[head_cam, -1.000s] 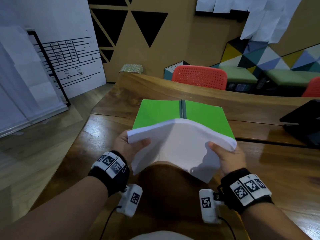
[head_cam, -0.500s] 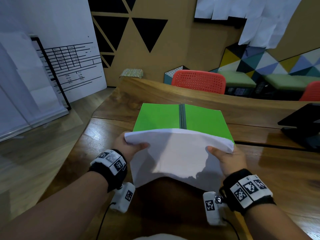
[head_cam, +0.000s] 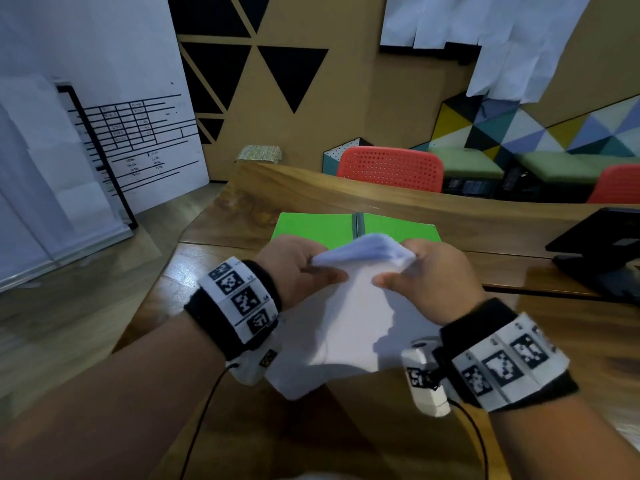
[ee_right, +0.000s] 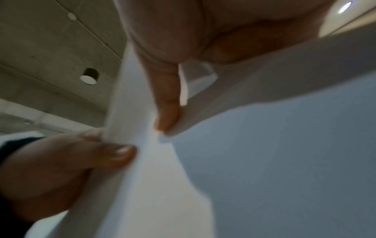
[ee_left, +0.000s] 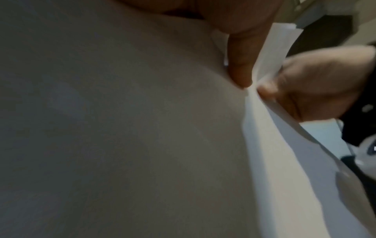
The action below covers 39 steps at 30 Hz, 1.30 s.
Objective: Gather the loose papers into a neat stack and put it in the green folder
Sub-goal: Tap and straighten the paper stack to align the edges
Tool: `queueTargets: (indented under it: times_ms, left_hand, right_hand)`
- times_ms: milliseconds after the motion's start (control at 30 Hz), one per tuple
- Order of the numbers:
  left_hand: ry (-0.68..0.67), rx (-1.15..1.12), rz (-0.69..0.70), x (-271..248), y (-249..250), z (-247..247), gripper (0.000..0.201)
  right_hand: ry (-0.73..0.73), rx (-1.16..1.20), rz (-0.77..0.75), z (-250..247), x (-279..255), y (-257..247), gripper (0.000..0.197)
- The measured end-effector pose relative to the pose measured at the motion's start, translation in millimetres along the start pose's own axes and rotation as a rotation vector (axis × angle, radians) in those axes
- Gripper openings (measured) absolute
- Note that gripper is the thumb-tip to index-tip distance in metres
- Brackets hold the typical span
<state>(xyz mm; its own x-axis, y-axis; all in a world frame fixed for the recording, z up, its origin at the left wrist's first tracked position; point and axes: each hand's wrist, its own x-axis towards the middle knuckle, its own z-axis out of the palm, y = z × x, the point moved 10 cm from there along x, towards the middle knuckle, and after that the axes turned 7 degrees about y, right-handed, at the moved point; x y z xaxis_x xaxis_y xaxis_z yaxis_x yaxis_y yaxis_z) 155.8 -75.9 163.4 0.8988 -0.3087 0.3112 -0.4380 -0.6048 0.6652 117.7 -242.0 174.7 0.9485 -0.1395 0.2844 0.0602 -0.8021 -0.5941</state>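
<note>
Pinching the papers [head_cam: 349,323] at their bunched top edge, left hand [head_cam: 294,268] and right hand [head_cam: 436,275] hold them above the tabletop [head_cam: 207,271] just short of the open green folder [head_cam: 311,226]; better to ease grip, tap edges square, then lay flat.

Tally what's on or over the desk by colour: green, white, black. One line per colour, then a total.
Green: 1, the open folder lying flat on the desk.
White: 1, the paper stack, gripped by the left hand and right hand; sheet count cannot be told.
Black: 1, a dark device at the desk's right edge.
Total: 3
</note>
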Motion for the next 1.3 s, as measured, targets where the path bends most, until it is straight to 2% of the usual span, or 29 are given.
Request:
queueTargets:
  times_ms: [67,133,167,233,267,333,367,400,433,500,567,667,767,833,900,967,1033,1100,1167,1200,1233,1300]
  left_hand:
    - [0.137,-0.166,-0.081,-2,-11,-15,0.035]
    - [0.218,-0.293,-0.145,-7,-19,-23,0.028]
    - [0.239,-0.332,-0.176,-9,-22,-25,0.023]
    - [0.290,-0.419,-0.265,-14,-31,-26,0.021]
    - [0.320,-0.476,-0.309,-17,-36,-25,0.023]
    - [0.371,-0.548,-0.368,-24,-40,-22,0.025]
    - [0.390,-0.557,-0.389,-28,-40,-18,0.025]
    - [0.400,-0.558,-0.412,-32,-41,-12,0.025]
    - [0.407,-0.554,-0.444,-38,-43,-5,0.027]
    - [0.411,-0.529,-0.514,-47,-51,7,0.029]
    - [0.387,-0.481,-0.536,-51,-56,15,0.026]
    - [0.437,-0.539,-0.434,-46,-47,4,0.011]
    - [0.522,-0.624,-0.284,-36,-27,-20,0.010]
    - [0.553,-0.735,-0.314,-30,-28,-22,0.012]
    - [0.557,-0.838,-0.388,-26,-31,-18,0.028]
    - [0.542,-0.860,-0.403,-23,-32,-18,0.037]
    - [0.522,-0.896,-0.404,-23,-34,-16,0.031]
    - [0.504,-0.850,-0.365,-24,-35,-17,0.008]
    - [0.444,-0.709,-0.353,-27,-37,-10,0.023]
    - [0.428,-0.671,-0.374,-29,-39,-5,0.026]
    - [0.423,-0.651,-0.419,-30,-42,-1,0.022]
    - [0.408,-0.648,-0.508,-34,-45,3,0.014]
  right_hand:
    - [-0.076,0.016,0.140,-1,5,36,0.036]
    - [-0.050,0.131,0.238,-11,5,61,0.037]
    - [-0.016,0.255,0.297,-15,2,71,0.030]
    - [0.041,0.653,0.405,-14,-4,80,0.015]
    - [0.086,0.859,0.414,-13,-6,78,0.015]
    - [0.173,1.170,0.353,-9,-10,68,0.035]
    - [0.224,1.217,0.317,-7,-13,64,0.049]
    - [0.287,1.188,0.297,-6,-18,59,0.059]
    - [0.347,1.105,0.296,-4,-23,58,0.058]
    - [0.423,0.925,0.305,1,-31,55,0.027]
    - [0.415,0.801,0.308,7,-32,54,0.022]
    - [0.350,0.838,0.353,11,-29,55,0.025]
    - [0.322,0.901,0.395,10,-25,56,0.029]
    - [0.344,0.952,0.389,6,-21,55,0.024]
    - [0.369,0.970,0.379,2,-18,55,0.017]
    - [0.383,1.016,0.353,-3,-14,54,0.015]
    - [0.389,1.026,0.338,-5,-12,58,0.024]
    - [0.333,0.980,0.319,0,-12,57,0.040]
    - [0.249,1.015,0.286,11,-13,55,0.068]
    - [0.226,1.058,0.271,15,-14,54,0.072]
    - [0.226,1.065,0.269,18,-15,53,0.066]
    - [0.303,0.989,0.291,16,-18,53,0.034]
